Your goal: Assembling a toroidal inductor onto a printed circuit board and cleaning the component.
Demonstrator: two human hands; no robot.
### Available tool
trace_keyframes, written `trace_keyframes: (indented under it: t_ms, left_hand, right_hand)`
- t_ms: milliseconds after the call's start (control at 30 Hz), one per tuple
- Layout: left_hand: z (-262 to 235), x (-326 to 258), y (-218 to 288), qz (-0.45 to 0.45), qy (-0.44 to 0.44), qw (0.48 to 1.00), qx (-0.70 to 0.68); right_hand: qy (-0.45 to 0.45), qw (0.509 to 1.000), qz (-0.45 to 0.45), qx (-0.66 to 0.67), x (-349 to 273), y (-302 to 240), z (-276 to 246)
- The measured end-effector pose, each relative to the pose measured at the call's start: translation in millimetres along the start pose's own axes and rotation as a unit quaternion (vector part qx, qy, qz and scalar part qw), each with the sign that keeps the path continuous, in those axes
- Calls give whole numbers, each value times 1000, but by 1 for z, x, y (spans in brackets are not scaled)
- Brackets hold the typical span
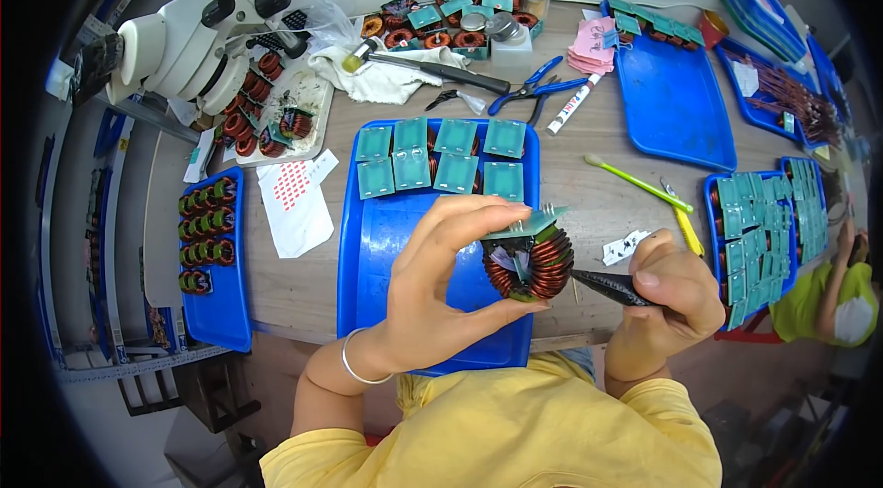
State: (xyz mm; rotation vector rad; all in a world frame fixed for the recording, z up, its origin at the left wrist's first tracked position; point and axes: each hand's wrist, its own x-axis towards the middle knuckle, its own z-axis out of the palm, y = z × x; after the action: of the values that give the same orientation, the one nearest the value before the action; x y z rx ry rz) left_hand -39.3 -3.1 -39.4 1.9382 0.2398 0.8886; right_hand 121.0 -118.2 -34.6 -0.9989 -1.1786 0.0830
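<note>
Eight square green circuit boards (411,168) were set in two rows at the far end of the blue rectangular plastic tray (363,258), apparently done. One ring-shaped copper-wire coil w/ a green board on top (552,264) was held over the same tray, judged unfinished; qty. left couldn't be told. It was pinched in the L hand (432,272), thumb below, fingers above at the board, wrist angled up & R. By the curled R hand (676,290), a slim black tapered tool (609,287) was gripped, tip aimed L at the windings; contact unclear.
</note>
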Motion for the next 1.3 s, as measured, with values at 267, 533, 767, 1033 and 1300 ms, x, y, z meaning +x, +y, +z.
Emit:
trace_keyframes:
  t_ms: [267, 533, 767, 1033, 1300]
  left_hand:
    - [-1, 1, 2, 53, 8, 996, 70]
    - [5, 1, 5, 37, 60, 996, 60]
    - [2, 2, 7, 41, 52, 992, 103]
    - [2, 1, 8, 37, 54, 989, 131]
    - [2, 2, 7, 29, 46, 993, 102]
  right_hand:
    - [-59, 994, -23, -84, 3, -4, 0]
    - [-85, 990, -18, -112, 5, -6, 1]
    - [-88, 989, -19, -115, 5, -5, 1]
    - [-98, 986, -24, -131, 6, -6, 1]
    - [-97, 984, -29, -144, 6, -5, 1]
